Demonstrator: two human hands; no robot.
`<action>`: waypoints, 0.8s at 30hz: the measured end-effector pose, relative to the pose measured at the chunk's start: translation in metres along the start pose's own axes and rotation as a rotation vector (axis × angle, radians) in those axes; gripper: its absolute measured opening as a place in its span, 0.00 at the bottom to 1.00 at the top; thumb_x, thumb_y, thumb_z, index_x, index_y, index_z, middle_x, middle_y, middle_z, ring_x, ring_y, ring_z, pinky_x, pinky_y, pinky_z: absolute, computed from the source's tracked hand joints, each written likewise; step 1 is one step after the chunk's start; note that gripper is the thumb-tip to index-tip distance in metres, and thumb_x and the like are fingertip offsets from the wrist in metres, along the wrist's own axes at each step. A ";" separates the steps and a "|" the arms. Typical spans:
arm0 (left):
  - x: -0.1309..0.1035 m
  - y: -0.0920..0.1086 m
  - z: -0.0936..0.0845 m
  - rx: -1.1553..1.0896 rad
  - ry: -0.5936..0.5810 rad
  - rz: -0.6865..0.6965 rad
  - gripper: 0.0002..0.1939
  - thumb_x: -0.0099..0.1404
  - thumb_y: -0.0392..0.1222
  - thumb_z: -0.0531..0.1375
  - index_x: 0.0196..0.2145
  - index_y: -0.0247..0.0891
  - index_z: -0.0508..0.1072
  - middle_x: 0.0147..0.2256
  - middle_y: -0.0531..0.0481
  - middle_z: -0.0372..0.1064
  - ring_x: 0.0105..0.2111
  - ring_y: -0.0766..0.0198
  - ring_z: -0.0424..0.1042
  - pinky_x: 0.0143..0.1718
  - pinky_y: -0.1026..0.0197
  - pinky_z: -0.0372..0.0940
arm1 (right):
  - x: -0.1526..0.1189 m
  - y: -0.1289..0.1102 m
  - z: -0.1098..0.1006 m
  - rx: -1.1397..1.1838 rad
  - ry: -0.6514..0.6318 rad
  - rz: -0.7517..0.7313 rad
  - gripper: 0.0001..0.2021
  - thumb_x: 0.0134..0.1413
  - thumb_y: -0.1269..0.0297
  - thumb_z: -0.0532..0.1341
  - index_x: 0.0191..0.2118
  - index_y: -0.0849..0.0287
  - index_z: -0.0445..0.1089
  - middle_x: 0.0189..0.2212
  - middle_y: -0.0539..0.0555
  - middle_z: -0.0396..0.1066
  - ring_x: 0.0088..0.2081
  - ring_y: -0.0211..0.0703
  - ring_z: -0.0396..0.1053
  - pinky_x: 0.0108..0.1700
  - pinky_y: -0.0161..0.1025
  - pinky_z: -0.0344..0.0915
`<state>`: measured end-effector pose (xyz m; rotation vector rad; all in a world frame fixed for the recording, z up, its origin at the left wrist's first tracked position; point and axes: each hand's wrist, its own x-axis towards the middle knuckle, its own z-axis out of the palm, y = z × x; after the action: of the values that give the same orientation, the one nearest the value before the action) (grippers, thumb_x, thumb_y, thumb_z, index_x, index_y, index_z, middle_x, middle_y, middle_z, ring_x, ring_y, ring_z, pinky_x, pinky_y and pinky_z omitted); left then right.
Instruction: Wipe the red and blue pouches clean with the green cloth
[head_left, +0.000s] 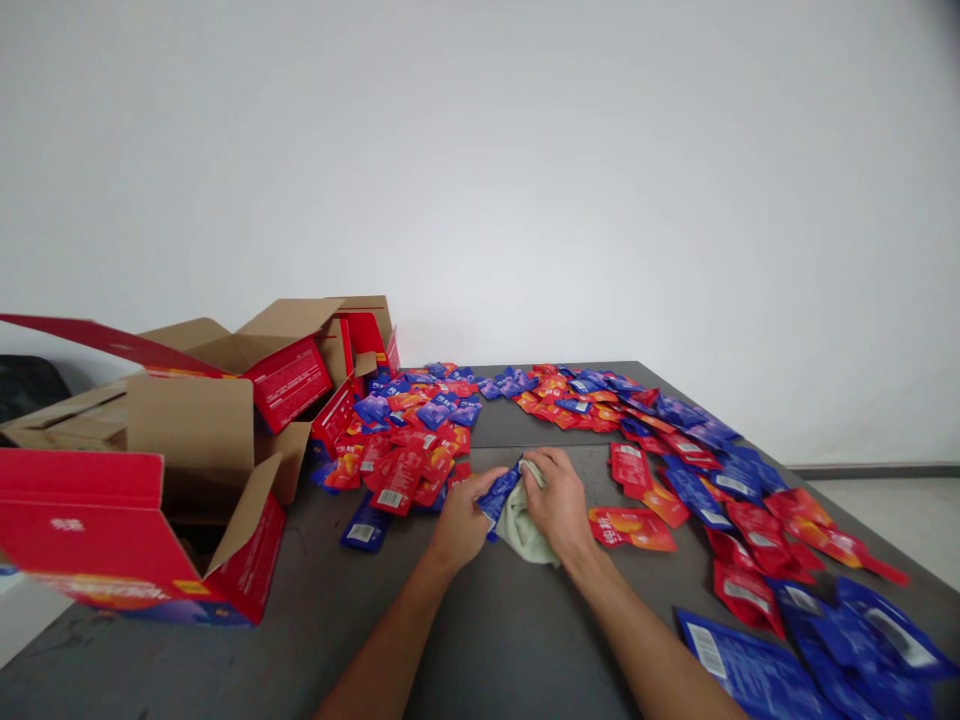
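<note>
Near the middle of the dark table [525, 610], my left hand [461, 520] is closed on the left side of a blue packet [496, 496]. A pale green cloth [520, 530] is bunched in my right hand [556, 502], whose fingers press it against the packet's right side. The cloth hangs below the right fingers toward the tabletop and hides part of the packet. Just right of my right hand lies a red and orange packet [631, 528]. A blue packet with a white label [365, 524] lies left of my left hand.
Open red cardboard boxes [90, 520] crowd the left side. A pile of red and blue packets [401, 470] lies beside them. More packets [739, 480] spread along the table's back and right edge. A white wall [525, 180] stands behind.
</note>
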<state>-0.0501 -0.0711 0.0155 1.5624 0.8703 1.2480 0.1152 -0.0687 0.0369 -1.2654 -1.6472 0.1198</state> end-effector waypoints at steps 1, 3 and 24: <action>0.000 -0.001 0.000 -0.007 -0.001 -0.002 0.30 0.51 0.26 0.54 0.52 0.38 0.76 0.52 0.45 0.75 0.54 0.54 0.71 0.61 0.47 0.61 | 0.001 0.002 -0.001 -0.004 0.008 0.006 0.12 0.61 0.65 0.56 0.43 0.58 0.77 0.42 0.60 0.72 0.45 0.49 0.70 0.52 0.47 0.68; 0.001 -0.002 0.000 -0.044 0.022 -0.003 0.33 0.48 0.26 0.53 0.52 0.38 0.75 0.50 0.45 0.75 0.52 0.54 0.73 0.60 0.48 0.63 | 0.004 0.003 -0.003 0.001 0.004 0.002 0.12 0.61 0.64 0.56 0.43 0.58 0.77 0.43 0.60 0.72 0.45 0.49 0.70 0.52 0.46 0.68; 0.004 0.011 0.008 -0.553 0.271 -0.230 0.21 0.53 0.39 0.64 0.47 0.37 0.77 0.44 0.45 0.78 0.44 0.55 0.75 0.49 0.57 0.65 | -0.014 -0.033 0.009 0.377 -0.093 0.071 0.11 0.64 0.58 0.57 0.43 0.57 0.74 0.42 0.56 0.75 0.45 0.45 0.72 0.51 0.40 0.67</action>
<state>-0.0416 -0.0731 0.0265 0.8468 0.7591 1.3998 0.0854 -0.0902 0.0432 -1.0394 -1.5677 0.5156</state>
